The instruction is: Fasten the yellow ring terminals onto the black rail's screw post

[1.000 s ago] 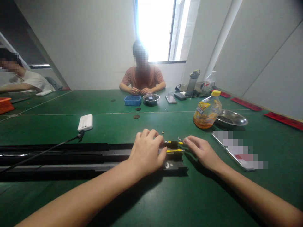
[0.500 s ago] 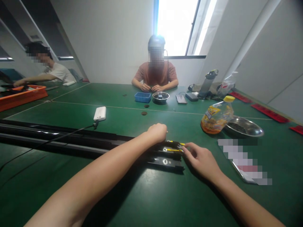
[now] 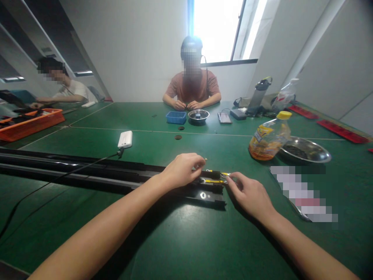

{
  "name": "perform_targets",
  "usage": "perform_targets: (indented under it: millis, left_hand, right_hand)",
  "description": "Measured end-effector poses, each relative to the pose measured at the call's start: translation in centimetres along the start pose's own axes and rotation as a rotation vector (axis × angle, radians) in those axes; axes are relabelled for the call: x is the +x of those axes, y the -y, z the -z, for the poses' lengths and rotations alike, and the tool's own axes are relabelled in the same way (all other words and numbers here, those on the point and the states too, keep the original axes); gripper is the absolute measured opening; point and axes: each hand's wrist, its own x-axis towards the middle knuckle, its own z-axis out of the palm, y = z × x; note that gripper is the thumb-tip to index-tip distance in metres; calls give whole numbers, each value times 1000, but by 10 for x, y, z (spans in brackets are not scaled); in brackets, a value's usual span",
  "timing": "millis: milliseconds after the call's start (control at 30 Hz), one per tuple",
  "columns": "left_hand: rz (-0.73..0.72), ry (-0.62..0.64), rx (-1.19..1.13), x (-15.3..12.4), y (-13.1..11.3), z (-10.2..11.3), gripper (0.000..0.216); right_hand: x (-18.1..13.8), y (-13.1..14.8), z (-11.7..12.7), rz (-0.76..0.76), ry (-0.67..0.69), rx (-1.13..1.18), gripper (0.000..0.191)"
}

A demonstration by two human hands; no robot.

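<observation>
Long black metal rails (image 3: 186, 199) lie side by side across the table, with round holes near their right ends. Short yellow wires with metal ring ends (image 3: 215, 181) lie on those ends. My right hand (image 3: 250, 196) is closed in a pinch at the right tip of the yellow wires, thumb and forefinger on the metal ends. Over the rails, just left of the wires, my left hand (image 3: 185, 169) is curled with thumb and fingers near each other; whatever may be between them is hidden. A tiny ring-shaped piece (image 3: 206, 159) shows beside its fingertips.
A white power bank (image 3: 125, 139) with a black cable crossing the rails lies at left. Rightward are a drink bottle (image 3: 269, 136), a steel bowl (image 3: 323, 155) and a blurred-out flat item (image 3: 303, 194). Opposite sits a person behind a blue basket (image 3: 176, 118); another is by an orange crate (image 3: 35, 126).
My left hand has moved slightly left and turned from a fist, so its thumb and curled fingers show. The right hand keeps its pinch at the wire ends. The view has shifted slightly.
</observation>
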Motion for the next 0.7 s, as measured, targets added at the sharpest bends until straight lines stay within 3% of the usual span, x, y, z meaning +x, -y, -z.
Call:
perform_targets:
  millis: [167,433,700]
  left_hand:
    - [-79,-7,-42,-9,13,-2,13]
    - [-194,84,-54,8,15,-13,9]
    - [-192,169,-107,13,20,-19,12]
  right_hand:
    - [1,-3,-3,-19,9,5,41]
    - [2,0,0,-17,19,62,39]
    - [0,1,0,21,-23,99,34]
